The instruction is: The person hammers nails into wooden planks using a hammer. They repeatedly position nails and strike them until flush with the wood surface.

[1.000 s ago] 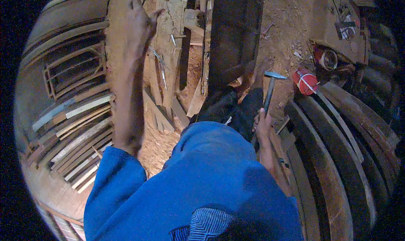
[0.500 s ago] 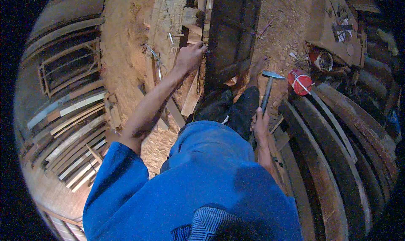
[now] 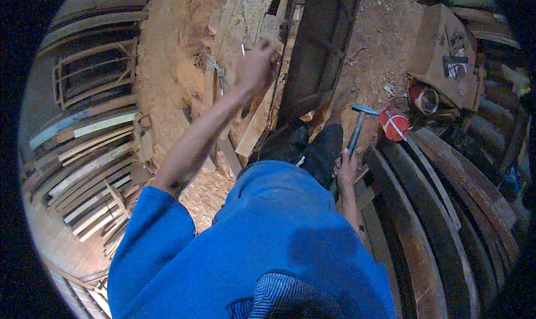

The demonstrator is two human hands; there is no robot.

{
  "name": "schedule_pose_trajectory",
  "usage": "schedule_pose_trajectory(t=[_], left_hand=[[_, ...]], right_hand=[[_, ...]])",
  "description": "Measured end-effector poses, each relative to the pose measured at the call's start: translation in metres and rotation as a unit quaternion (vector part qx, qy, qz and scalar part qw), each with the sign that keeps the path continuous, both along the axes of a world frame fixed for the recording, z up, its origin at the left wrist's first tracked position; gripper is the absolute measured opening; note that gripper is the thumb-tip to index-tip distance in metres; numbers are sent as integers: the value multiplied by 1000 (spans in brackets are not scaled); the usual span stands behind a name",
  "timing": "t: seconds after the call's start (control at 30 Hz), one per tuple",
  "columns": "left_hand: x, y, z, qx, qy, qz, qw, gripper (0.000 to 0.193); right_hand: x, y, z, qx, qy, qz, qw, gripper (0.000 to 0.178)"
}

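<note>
My right hand (image 3: 346,167) is closed around the handle of a hammer (image 3: 356,128), low at my right side, its metal head pointing away from me. Farther forward and to the left, my left hand (image 3: 257,66) reaches over the rough wooden bench (image 3: 237,20), close to the near-left edge of a large dark wooden panel (image 3: 315,51). Motion smears its fingers, so I cannot tell whether they hold anything. The panel stands on edge against the bench's right side, in front of my legs.
A red round container (image 3: 394,125) sits right of the hammer head. Behind it are an open bucket (image 3: 425,100) and a wooden box (image 3: 438,40). Long planks (image 3: 410,224) line the right side; stacked wood strips (image 3: 103,151) and a wooden frame (image 3: 95,73) are at left.
My left hand has shifted slightly left from the panel's edge, over the bench, and is now blurred. My right hand keeps its hold on the hammer. The whole view has turned a little.
</note>
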State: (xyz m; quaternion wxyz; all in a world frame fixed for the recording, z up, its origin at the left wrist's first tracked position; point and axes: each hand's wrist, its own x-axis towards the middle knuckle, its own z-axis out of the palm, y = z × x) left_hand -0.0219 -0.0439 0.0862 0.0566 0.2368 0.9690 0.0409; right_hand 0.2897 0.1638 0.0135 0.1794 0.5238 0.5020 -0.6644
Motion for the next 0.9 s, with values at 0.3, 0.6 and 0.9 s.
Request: schedule_pose_trajectory(t=[0.3,0.6,0.9], left_hand=[[75,-14,-58,-30,-175,41,983,42],[46,-14,-65,30,-186,22,982,47],[51,-23,-66,-81,-297,15,951,48]], right_hand=[[-3,0,11,16,-4,2,1000,27],[-4,3,11,6,-10,21,1000,25],[-10,4,20,9,-22,18,1000,22]])
